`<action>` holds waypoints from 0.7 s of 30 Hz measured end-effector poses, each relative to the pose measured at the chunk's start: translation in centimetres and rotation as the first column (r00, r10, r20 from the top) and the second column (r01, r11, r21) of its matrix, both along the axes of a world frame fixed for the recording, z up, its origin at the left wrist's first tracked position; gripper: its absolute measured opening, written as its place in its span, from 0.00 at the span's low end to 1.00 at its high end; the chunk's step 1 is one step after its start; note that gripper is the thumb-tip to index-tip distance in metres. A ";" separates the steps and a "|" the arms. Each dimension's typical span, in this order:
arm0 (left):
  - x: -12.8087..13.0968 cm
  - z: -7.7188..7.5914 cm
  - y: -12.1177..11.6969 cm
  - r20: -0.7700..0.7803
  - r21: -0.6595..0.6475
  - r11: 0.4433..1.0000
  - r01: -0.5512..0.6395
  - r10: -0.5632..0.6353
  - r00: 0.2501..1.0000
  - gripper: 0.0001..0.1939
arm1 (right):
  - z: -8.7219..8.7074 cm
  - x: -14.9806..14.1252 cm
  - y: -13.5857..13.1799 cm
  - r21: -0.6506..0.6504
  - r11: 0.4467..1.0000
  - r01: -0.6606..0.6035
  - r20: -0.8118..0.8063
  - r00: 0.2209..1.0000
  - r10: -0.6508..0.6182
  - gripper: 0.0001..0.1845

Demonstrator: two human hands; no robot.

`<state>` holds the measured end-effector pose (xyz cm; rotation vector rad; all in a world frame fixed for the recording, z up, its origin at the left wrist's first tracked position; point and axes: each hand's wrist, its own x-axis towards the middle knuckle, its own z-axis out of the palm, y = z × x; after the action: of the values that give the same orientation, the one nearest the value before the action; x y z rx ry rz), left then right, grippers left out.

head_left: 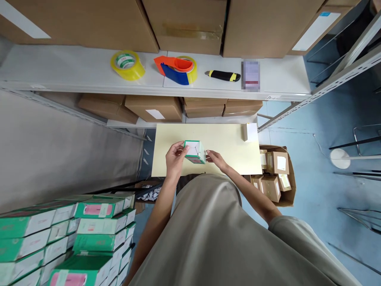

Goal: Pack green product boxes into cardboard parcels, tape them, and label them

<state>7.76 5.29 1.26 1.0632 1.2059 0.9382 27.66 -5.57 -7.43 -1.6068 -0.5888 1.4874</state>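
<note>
Nearest you, your grey shirt (208,234) fills the bottom middle of the view, with stacked green boxes (95,242) to your left, some showing a pink panel. Ahead, your left hand (175,157) is closed on the left side of a small box (194,151), white with green edges, thumb on the near face. You hold it over the pale table (229,157), by its near edge. Your right hand (217,160) is partly open, fingers loosely bent, at the box's right side; at this size, I can't tell whether the fingertips touch it. To the right of the table, an open carton (292,184) holds brown parcels (270,188). A white box (250,132) stands at the table's far right corner. Beyond, on the shelf (74,65), lie, left to right, a tape roll (133,72), a tape dispenser (175,70), a cutter (224,76) and a blurred pack (251,75). Large cartons (184,24) stand behind them.
</note>
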 end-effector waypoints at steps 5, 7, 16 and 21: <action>-2.7 -4.3 -0.4 -0.093 -0.064 0.993 -0.101 0.095 0.991 0.25 | -1.5 1.0 1.0 -0.004 1.000 0.025 0.111 0.994 -0.025 0.41; -4.2 -6.5 -0.7 -0.151 -0.193 0.965 -0.175 0.147 0.978 0.21 | -2.4 1.4 2.0 0.001 1.000 0.016 0.174 0.985 -0.016 0.41; -7.7 -12.1 -3.7 -0.217 -0.572 0.714 -0.403 0.343 0.914 0.07 | -5.0 -3.1 12.9 -0.066 0.862 -0.503 0.519 0.720 0.460 0.25; -7.7 -12.1 -2.3 -0.123 -0.627 0.652 -0.426 0.458 0.881 0.05 | -5.1 -8.3 20.5 -0.122 0.740 -0.661 0.611 0.537 0.581 0.32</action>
<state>0.06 3.03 -10.89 0.1798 1.6307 0.8003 19.39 14.90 -12.52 -1.8807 -1.7739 1.3053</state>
